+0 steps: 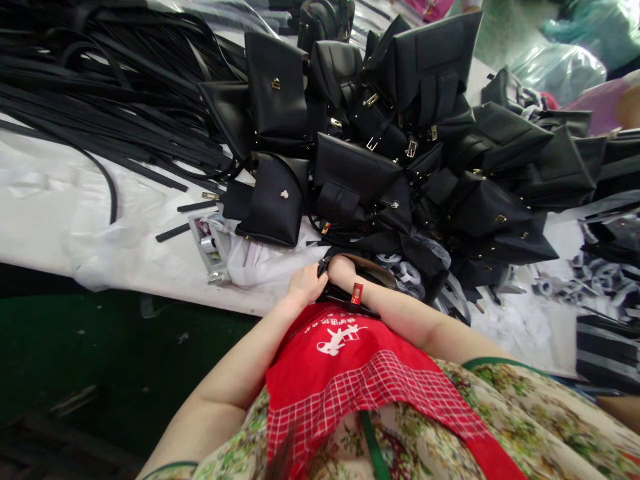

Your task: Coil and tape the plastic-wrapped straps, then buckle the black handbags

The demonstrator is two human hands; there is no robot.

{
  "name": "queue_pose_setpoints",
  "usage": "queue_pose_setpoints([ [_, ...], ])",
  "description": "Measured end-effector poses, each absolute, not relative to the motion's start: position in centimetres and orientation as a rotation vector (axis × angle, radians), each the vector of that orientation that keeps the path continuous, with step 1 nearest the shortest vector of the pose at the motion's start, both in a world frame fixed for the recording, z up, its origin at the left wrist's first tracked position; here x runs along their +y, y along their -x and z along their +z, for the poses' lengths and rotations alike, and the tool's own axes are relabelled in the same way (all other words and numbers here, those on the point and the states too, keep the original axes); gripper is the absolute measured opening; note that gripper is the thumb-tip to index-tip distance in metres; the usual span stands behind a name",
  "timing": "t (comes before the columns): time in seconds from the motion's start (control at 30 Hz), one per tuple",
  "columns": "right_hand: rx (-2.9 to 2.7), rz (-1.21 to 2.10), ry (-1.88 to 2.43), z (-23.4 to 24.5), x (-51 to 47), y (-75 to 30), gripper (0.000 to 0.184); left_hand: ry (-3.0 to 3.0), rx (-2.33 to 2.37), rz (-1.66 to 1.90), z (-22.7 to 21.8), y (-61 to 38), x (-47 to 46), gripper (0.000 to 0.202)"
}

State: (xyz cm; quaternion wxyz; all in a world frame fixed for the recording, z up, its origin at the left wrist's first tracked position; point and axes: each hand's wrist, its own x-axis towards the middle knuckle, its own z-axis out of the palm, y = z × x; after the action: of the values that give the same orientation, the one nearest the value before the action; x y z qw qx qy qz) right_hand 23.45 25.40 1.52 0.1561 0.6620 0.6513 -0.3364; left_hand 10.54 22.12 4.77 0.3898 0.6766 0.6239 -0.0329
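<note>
My left hand (306, 283) is closed on the edge of a black bag (345, 293) that lies at the table's near edge, just above my red apron (350, 373). My right hand (341, 269) is partly tucked into the same bag; its fingers are hidden inside. A small red tag (357, 293) sticks up from the bag beside my right wrist. A large heap of black handbags (390, 153) with gold clasps is piled on the table right behind my hands.
A thick bundle of long black straps (100, 80) covers the table's far left. White plastic sheeting (75, 220) lies over the table top. Loose clear bags and small metal parts (213, 247) sit left of my hands. Dark floor (100, 360) lies below the table edge.
</note>
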Motion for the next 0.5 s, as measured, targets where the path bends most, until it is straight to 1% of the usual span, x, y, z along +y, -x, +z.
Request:
queue_pose_setpoints([
  [0.1,1.830,-1.047,-1.896,0.8,25.9,-23.9,0.021,-1.713,1.584,-0.081,4.8,-10.3,22.1,0.034],
  [0.2,1.902,-1.248,-1.809,0.9,26.1,-25.0,0.013,-1.685,1.604,-0.080,4.5,-9.6,22.2,0.032],
  [0.3,1.969,-1.427,-1.725,1.1,25.9,-26.0,0.011,-1.661,1.623,-0.074,4.1,-8.9,22.3,0.032],
  [0.37,2.000,-1.453,-1.751,1.0,25.5,-26.2,0.010,-1.658,1.622,-0.067,3.9,-8.8,22.4,0.032],
  [0.5,2.022,-1.400,-1.887,0.5,24.7,-25.6,0.003,-1.668,1.615,-0.061,3.9,-9.0,22.5,0.032],
])
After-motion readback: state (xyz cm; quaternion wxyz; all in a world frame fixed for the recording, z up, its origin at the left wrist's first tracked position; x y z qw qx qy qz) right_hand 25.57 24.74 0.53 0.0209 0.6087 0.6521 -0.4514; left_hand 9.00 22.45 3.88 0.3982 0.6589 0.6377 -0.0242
